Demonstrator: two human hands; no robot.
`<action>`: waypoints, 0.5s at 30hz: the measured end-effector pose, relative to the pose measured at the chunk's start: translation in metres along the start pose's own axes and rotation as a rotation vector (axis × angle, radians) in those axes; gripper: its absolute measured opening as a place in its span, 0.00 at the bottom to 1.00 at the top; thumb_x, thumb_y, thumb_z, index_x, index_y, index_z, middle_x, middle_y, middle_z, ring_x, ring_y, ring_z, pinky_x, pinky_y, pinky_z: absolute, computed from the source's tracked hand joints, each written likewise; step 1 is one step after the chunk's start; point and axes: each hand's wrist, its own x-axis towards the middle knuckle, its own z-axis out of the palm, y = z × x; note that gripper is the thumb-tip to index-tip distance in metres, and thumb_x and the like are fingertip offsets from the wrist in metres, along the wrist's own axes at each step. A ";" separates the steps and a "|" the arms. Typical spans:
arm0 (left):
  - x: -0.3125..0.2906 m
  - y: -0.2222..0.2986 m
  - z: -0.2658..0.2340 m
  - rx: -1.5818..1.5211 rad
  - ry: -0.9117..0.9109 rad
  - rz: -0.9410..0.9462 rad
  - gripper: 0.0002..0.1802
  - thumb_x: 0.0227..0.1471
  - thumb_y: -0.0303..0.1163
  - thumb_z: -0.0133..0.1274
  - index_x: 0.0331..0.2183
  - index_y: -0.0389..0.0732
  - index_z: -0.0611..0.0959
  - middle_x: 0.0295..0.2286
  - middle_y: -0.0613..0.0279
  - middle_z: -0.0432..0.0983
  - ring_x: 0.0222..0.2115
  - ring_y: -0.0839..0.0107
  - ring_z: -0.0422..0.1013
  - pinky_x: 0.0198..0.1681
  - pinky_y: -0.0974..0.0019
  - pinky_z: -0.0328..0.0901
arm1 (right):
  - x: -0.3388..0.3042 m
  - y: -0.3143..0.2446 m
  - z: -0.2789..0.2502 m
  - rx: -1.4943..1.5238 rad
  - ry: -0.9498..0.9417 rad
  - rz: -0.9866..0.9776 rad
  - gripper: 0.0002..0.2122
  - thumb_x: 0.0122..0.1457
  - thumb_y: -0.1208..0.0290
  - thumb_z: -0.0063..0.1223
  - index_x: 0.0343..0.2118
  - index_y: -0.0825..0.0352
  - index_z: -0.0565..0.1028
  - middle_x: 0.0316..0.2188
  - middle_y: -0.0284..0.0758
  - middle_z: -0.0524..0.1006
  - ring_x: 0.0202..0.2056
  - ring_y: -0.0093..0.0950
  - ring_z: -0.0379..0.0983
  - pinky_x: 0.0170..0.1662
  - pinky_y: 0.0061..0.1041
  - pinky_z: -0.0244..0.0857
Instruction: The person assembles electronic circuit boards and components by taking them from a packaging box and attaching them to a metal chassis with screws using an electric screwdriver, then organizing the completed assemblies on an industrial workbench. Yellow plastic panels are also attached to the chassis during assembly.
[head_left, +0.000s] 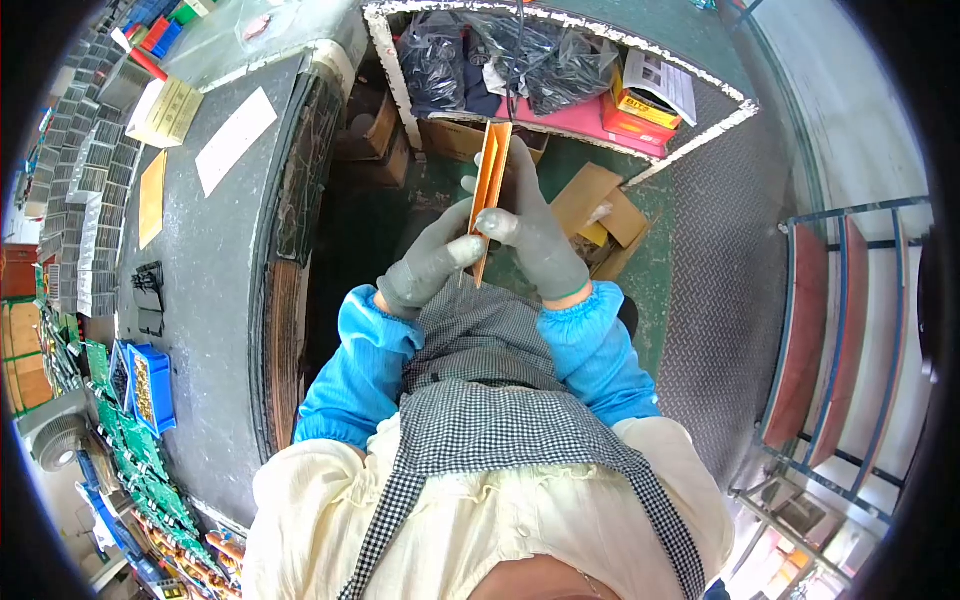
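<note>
Both my hands wear grey gloves with whitish fingertips and hold an orange folded card or paper sleeve upright in front of my apron. Seen nearly edge-on, its thin layers stand slightly apart along the length. My left hand grips its lower left side, the thumb near the bottom end. On the other side my right hand has its thumb pressed on the near face, with fingers wrapped behind. What lies between the layers, if anything, I cannot make out.
The dark workbench at left carries an orange card, white paper, a blue bin of small brass-coloured parts and green circuit boards. Ahead stands a shelf with black plastic bags. An open cardboard box sits below; a rack stands right.
</note>
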 end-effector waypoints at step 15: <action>-0.010 -0.004 0.002 -0.581 0.034 0.114 0.52 0.51 0.68 0.53 0.62 0.37 0.64 0.52 0.50 0.72 0.50 0.60 0.74 0.50 0.58 0.74 | -0.014 0.001 -0.003 0.447 0.004 0.133 0.48 0.51 0.48 0.62 0.70 0.65 0.51 0.63 0.40 0.63 0.63 0.35 0.63 0.62 0.38 0.62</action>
